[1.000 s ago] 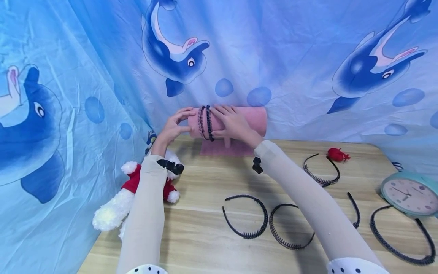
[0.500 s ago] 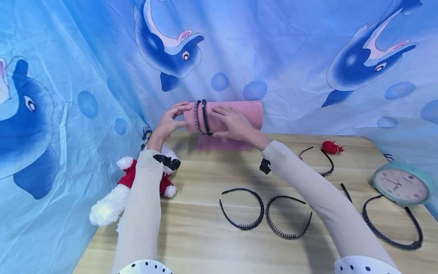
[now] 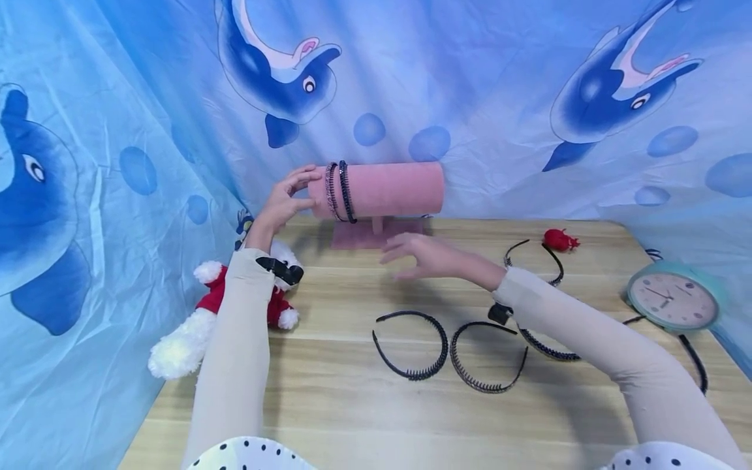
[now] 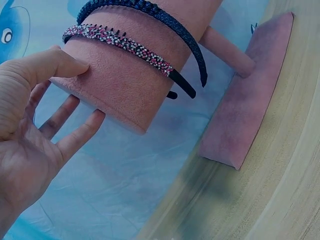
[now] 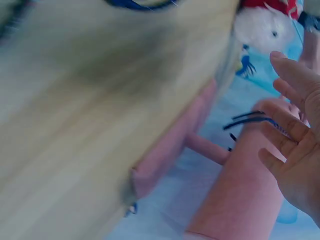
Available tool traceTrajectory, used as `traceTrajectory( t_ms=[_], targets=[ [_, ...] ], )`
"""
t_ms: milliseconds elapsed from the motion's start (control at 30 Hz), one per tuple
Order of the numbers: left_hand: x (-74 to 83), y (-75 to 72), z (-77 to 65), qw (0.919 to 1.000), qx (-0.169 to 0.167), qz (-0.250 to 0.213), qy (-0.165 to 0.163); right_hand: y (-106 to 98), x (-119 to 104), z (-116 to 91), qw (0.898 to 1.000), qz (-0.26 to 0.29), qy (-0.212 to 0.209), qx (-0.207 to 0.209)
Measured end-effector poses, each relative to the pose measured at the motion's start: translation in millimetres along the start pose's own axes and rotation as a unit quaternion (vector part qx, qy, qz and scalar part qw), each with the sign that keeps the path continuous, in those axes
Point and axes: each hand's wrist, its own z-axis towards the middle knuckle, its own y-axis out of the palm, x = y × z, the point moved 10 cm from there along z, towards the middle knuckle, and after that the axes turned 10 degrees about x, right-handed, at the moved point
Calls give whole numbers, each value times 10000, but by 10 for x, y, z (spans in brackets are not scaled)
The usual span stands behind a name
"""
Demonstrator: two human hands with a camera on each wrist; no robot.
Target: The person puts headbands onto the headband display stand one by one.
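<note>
Blue dolphin-printed curtain (image 3: 446, 85) backs a wooden table (image 3: 364, 424). At the rear stands a pink roll (image 3: 390, 189), sparkly headband (image 4: 126, 46) and dark headband (image 4: 175, 30) around its left part. Left hand (image 3: 284, 202): thumb and curved fingers hold the roll's end. Right hand (image 3: 431, 256): fingers loosely spread, holding nothing, above the table. Loose headbands (image 3: 444, 346) lie nearer; clock (image 3: 672, 300) right.

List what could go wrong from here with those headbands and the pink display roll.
1. The glittery pink-and-white headband and dark braided headband sit near the left hand; its fingers could knock them askew.
2. The pink display roll rests on one narrow post, so a push at its end might tip it.
3. In the head view, the right sleeve crosses a loose headband; lowering that arm could drag it.
</note>
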Motion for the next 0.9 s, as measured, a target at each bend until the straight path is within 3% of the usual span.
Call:
traceTrajectory(
  t_ms=[333,433,900],
  targets=[
    [49,-54,13,9999,75,126,11,213,-108,-622,9981,414,-125,-431],
    [69,-56,23,9999,71,108,80,241,-172,-760,9972,411,-335,-526],
    [20,2,0,9999,80,83,17,448,-246,-1109,9918,-42,-1128,-607]
  ],
)
